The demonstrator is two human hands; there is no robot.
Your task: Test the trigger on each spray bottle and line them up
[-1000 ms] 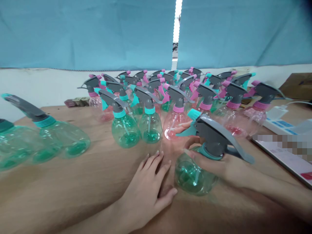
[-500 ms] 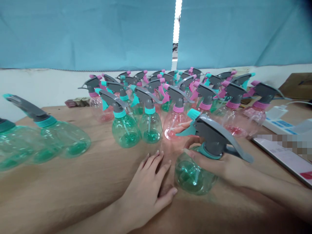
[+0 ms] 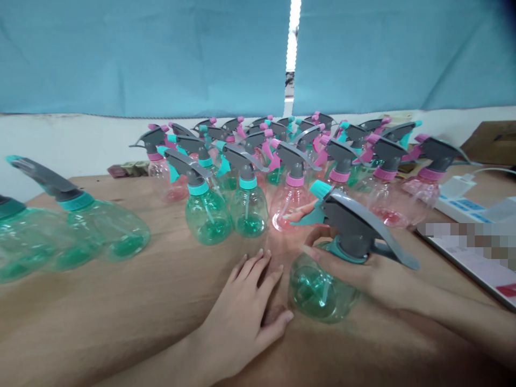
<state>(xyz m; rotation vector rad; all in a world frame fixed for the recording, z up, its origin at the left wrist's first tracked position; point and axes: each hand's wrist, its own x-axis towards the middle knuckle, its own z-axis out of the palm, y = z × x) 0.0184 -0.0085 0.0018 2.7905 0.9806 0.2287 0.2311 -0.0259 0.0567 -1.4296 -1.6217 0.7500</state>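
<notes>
My right hand (image 3: 355, 271) is wrapped round the neck of a green spray bottle (image 3: 318, 290), just below its teal collar. The bottle has a grey head with a teal nozzle and trigger pointing left; it stands near the table's front, tilted slightly. My left hand (image 3: 252, 301) lies flat on the table to its left, fingers spread and nothing in them. Beyond the hands stand a green spray bottle (image 3: 208, 215), another green one (image 3: 249, 209) and a pink spray bottle (image 3: 287, 207). Part of my right hand's fingers is hidden behind the trigger.
Several more pink and green spray bottles crowd the back of the wooden table (image 3: 133, 317). At the left are green spray bottles (image 3: 108, 228). On the right lie a tablet-like flat device (image 3: 475, 258), a white power strip (image 3: 463, 201) and a cardboard box (image 3: 489, 142). A blue curtain (image 3: 141, 59) hangs behind.
</notes>
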